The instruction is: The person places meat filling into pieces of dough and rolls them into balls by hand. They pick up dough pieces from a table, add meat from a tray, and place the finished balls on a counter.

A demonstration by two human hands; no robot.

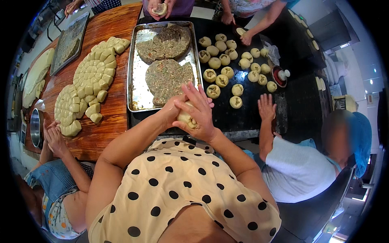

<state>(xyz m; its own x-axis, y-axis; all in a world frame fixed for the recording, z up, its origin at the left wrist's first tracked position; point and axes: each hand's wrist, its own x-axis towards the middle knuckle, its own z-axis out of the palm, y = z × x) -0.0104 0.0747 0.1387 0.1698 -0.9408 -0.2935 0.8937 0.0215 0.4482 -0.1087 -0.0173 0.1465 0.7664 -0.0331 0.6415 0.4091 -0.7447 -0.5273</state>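
Observation:
Both my hands are cupped around a ball of pale dough (pixel 185 118), above the near edge of the black worktop. My left hand (pixel 173 108) supports it from the left and is partly hidden behind the other hand. Fingers of my right hand (pixel 201 114) reach over the ball, and its gathered, puckered side shows near the thumb. Just beyond my hands lies a metal tray (pixel 138 107) with two mounds of chopped filling (pixel 170 77). Stuffed dough balls (pixel 213 91) with pinched tops stand in loose groups to the right of the tray.
Cut dough pieces (pixel 94 73) cover part of the wooden table (pixel 117 121) at left, near a second tray (pixel 65 45) and a steel bowl (pixel 36 127). A red dish with a white-knobbed tool (pixel 282 75) sits at right. Co-workers' hands (pixel 266 107) surround the worktop.

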